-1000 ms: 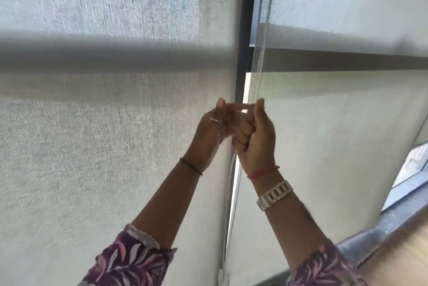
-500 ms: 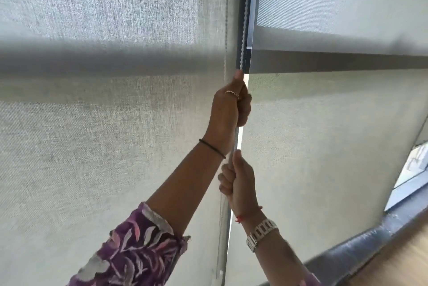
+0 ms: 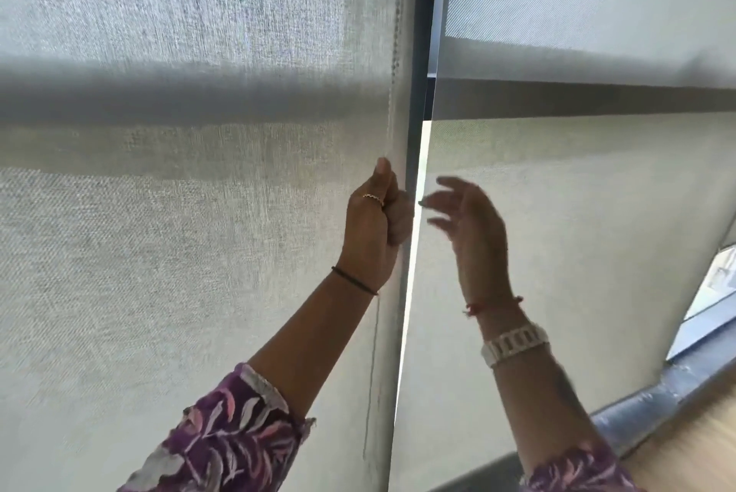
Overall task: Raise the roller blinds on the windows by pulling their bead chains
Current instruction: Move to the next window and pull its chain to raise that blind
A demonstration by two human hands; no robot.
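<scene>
Two pale woven roller blinds hang side by side: the left blind and the right blind, split by a dark window frame post. A thin bead chain runs down the left blind's right edge. My left hand is closed in a fist around this chain at mid height, thumb up. My right hand hovers to the right of the gap, fingers spread and blurred, holding nothing. The chain continues below my left wrist.
A bright slit of daylight shows between the blinds. At the lower right are a grey window sill, a strip of uncovered glass and a wooden surface. A dark horizontal band crosses both blinds.
My right hand has let go of the chain and risen from below my left hand to beside it, fingers now spread. My left hand has pulled downward, still gripping the chain.
</scene>
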